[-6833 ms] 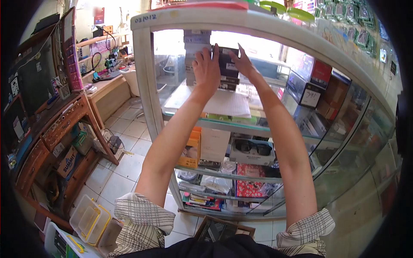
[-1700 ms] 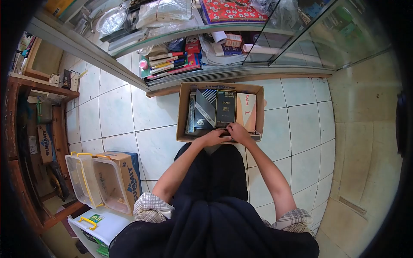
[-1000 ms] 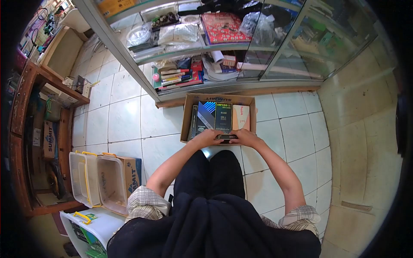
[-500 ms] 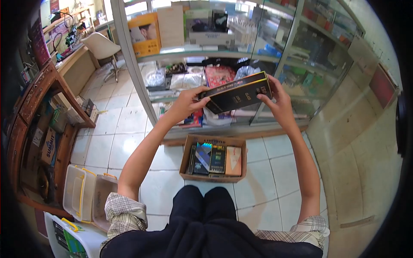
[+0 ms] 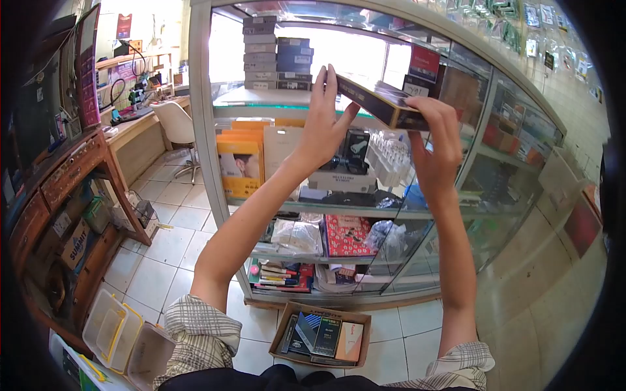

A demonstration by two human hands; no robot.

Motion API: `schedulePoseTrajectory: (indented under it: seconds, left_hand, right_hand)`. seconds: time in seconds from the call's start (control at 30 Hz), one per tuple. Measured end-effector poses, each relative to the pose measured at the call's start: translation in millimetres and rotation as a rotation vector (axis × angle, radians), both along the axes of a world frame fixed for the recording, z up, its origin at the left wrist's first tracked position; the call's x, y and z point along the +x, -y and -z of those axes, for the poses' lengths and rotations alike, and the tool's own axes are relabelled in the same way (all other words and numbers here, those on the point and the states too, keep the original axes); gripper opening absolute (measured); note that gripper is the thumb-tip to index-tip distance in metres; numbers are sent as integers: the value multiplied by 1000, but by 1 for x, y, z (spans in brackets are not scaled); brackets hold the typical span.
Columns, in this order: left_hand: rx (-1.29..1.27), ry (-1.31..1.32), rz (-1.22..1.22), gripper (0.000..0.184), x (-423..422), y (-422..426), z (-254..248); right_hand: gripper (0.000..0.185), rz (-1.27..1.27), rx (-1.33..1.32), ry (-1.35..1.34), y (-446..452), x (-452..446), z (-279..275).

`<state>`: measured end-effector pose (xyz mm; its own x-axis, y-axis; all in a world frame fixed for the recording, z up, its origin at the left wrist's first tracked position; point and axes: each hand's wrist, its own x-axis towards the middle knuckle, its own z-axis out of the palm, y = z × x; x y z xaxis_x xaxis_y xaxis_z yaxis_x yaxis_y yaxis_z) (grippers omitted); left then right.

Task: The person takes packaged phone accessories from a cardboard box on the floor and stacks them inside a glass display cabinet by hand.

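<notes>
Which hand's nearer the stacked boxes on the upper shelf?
Left: the left hand is right of the stacked boxes; the right hand, farther right, grips the black box.

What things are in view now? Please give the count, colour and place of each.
Cabinet: 1, white frame with glass, centre
Held box: 1, black, before cabinet
Box stacks: 2, mostly grey, top shelf
Packs: several, yellow, middle shelf
Pouch: 1, red patterned, lower shelf
Markers: several, mixed, bottom shelf
Carton: 1, brown, floor before cabinet
Boxes: at least 4, mostly black, in carton
Hanging packets: many, mixed, upper right
Desk: 1, light wood, upper left
Chair: 1, cream, by desk
Wooden unit: 1, brown, far left
Tubs: at least 2, clear, lower left
Tiles: many, white, floor
Other goods: uncountable, mixed, shelves
Sleeves: 2, white checked, lower edge
Right hand: 1, bare, on held box's right end
Left hand: 1, bare, at its left end
</notes>
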<state>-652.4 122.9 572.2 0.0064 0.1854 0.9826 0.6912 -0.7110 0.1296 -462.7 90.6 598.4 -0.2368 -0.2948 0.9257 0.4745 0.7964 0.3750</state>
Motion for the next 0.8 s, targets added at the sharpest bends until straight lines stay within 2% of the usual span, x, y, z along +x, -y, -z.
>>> schedulePoseTrajectory:
  seconds: [0.03, 0.17, 0.23, 0.27, 0.33, 0.43, 0.5, 0.57, 0.6, 0.63, 0.7, 0.73, 0.8]
  left_hand:
    - [-2, -1, -5, 70, -5, -13, -8]
    - [-530, 138, 260, 69, -26, -41, -46]
    - [-644, 165, 302, 61, -43, -68, -58]
    - [-638, 156, 299, 61, -49, -74, -63]
    - [-850, 248, 272, 62, -53, -67, -77]
    - [-914, 232, 173, 65, -66, -82, -84]
    - [-896, 188, 199, 67, -82, -104, -76]
    - [-707, -19, 21, 65, -93, -121, -73]
    - [-571, -112, -77, 49, -93, -121, -74]
    - [-571, -113, -78, 49, -94, -121, -76]
    - [-503, -288, -200, 28, -97, -124, -76]
    - [-506, -288, -200, 28, -98, -127, -75]
    - [-390, -503, -334, 21, -100, -136, -73]
  right_hand:
    - [40, 36, 14, -20, -14, -8, -8]
    - [37, 124, -96, 44, -71, -45, -35]
    - [35, 150, -121, 86, -100, -62, -45]
    - [32, 135, -163, 105, -113, -69, -49]
    - [31, 211, -287, 153, -132, -85, -53]
    - [34, 241, -375, 187, -162, -104, -51]
    - [34, 158, -409, 241, -176, -113, -48]
    - [38, 146, -465, 291, -192, -118, -45]
    - [38, 147, -494, 332, -200, -122, -42]
    - [38, 150, -524, 375, -208, -125, -40]
    - [37, 115, -599, 452, -223, -127, -37]
    - [35, 82, -673, 528, -230, -127, -36]
    - [32, 36, -707, 575, -246, -129, -37]
